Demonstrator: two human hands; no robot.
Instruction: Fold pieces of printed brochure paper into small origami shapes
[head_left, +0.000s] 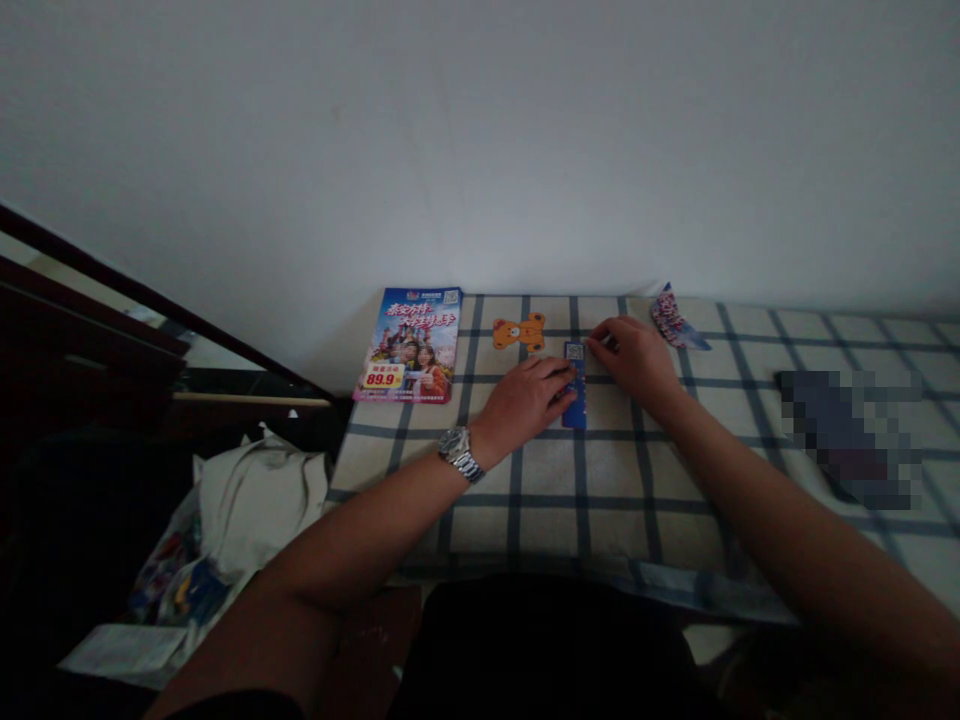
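Observation:
A narrow blue folded flyer [575,414] with a QR code at its top lies on the checked cloth. My left hand [525,400], with a metal watch on the wrist, presses down on the flyer with its fingers and thumb, covering the middle of its left side. At the flyer's upper right corner, my right hand [630,352] has its thumb and fingertips pinched together. Whether a paper edge is between those fingertips is too small to tell. Just beyond my left hand is an orange bear cutout [519,332], flat on the cloth.
A stack of printed flyers [411,345] lies at the table's left end. A torn or folded printed piece [675,322] stands by the wall [480,150]. A blurred dark object [847,440] is at the right. White bags [259,495] sit below the table's left edge.

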